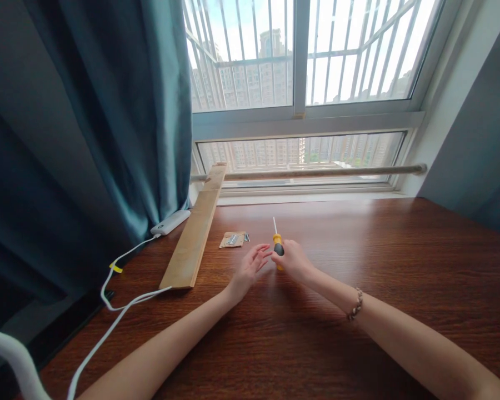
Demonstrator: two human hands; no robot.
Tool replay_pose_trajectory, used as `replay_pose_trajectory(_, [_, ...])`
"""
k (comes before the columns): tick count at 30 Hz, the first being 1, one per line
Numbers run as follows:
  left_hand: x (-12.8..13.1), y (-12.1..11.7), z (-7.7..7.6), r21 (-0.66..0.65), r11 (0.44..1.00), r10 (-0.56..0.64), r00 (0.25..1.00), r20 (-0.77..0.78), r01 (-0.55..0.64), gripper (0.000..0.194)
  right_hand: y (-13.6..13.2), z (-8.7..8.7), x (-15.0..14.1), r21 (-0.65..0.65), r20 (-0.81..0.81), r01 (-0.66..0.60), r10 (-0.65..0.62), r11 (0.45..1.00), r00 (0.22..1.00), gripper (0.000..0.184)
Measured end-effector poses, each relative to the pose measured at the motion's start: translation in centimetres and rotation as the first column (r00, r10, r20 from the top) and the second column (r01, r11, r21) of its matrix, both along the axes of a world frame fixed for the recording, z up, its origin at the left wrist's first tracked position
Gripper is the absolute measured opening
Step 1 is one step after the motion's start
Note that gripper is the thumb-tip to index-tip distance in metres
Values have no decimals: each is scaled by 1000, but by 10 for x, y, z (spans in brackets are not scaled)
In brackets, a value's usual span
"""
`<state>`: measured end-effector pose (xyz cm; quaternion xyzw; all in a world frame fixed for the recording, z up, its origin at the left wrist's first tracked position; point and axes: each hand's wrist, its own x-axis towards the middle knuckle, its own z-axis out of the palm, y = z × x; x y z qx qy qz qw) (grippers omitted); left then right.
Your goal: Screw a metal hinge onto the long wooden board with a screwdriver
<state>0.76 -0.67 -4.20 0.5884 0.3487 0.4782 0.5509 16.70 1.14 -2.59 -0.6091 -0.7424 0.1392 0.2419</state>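
My right hand (295,260) is wrapped round the yellow and black handle of a screwdriver (278,245), whose shaft points away from me toward the window. Just left of the handle is my left hand (250,265), its fingers stretched out and apart, with nothing in it. Whether its fingertips touch the screwdriver I cannot tell. A small piece of cardboard (224,243) lies beyond my left hand, with several metal screws (232,239) on it and a few more at its right edge.
A long wooden board (187,247) lies on the brown table (358,333) at the left, its far end toward the window rail (316,174). Beside it are a white power strip (170,222) and a white cable (104,328). A blue curtain (150,111) hangs at the left.
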Motion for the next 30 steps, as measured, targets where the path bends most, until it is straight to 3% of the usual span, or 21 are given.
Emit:
replay_pose_trajectory(4, [2,-8,6,152,987,-12,967,-256,52,33,-12,-4,57,88,24,55,-57,995,998,21])
replay_pose_trajectory(9, [3,-2,4,285,958,90,908,-409,33,26,-28,-10,114,96,70,116,-123,989,990,24])
replay_pose_trajectory(14, [-1,17,1,548,833,288,781,-554,81,18,-40,-10,142,64,118,132,-139,989,983,25])
replay_pose_trajectory(18, [-10,43,2,670,741,511,606,-609,49,19,-47,-9,152,57,115,133,-139,989,984,23])
replay_pose_trajectory(21, [-21,67,1,687,726,634,412,-654,-28,26,-49,-10,154,60,122,137,-144,989,982,22])
replay_pose_trajectory(25, [-38,88,-7,678,729,681,200,-705,-95,36,-49,-12,155,68,128,144,-152,987,980,21])
replay_pose_trajectory(30, [-58,95,-23,648,729,671,45,-740,-220,64,-47,-17,158,47,130,155,-160,987,979,22])
